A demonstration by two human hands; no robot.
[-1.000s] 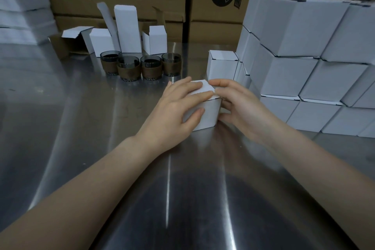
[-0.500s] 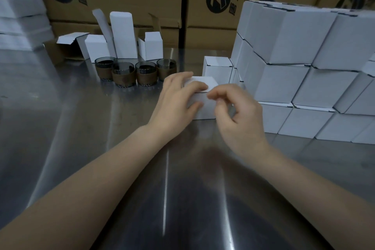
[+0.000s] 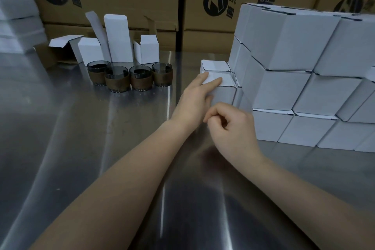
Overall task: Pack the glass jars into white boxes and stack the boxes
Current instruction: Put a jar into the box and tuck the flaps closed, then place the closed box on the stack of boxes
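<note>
While your left hand (image 3: 194, 100), fingers flat, seats the white box (image 3: 223, 80) and your right hand (image 3: 233, 128) curls empty, fetch 1 glass jar (image 3: 162, 74).

dim overhead light, streaky glare on the steel tabletop (image 3: 85, 148), soft overall focus, wide-angle bowing at edges, right hand (image 3: 233, 128) slightly blurred.

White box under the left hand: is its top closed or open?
Closed. The white box shows a flat top flap, flush with its walls, and the left hand rests straight fingers on it.
</note>
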